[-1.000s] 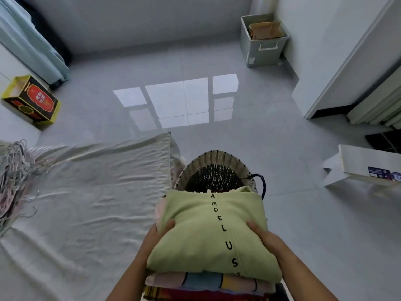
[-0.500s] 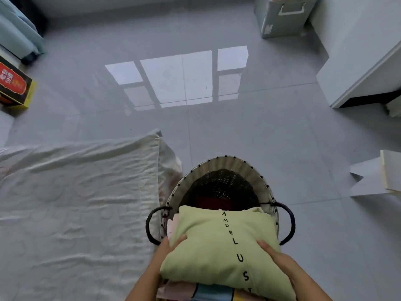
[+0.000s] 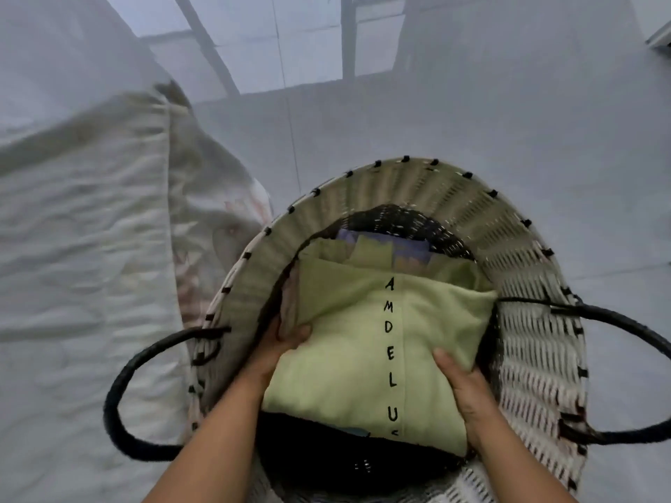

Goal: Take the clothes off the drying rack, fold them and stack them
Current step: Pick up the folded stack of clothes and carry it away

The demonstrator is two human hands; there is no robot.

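Folded stack (image 3: 363,339), prev. above the basket (image 3: 399,183), now sunk inside it, lower centre. Left hand (image 3: 287,343) & right hand (image 3: 461,386): fingers grip its sides; prob. release next.

Two hands in shot, count them: left hand (image 3: 287,339), right hand (image 3: 461,384). One woven basket (image 3: 417,190), and just the one! Two black loops on it: the sheet-side handle (image 3: 112,415) and the opposite handle (image 3: 635,434). One green folded garment (image 3: 345,361) on top, with six clear black letters running down it and a seventh cut off at the fold. Behind it at least two more layers peek out, one green layer (image 3: 370,250) and one bluish layer (image 3: 412,253); the stack's full count is hidden. One white sheet (image 3: 90,248) spread alongside. One window reflection (image 3: 308,41) on the floor.
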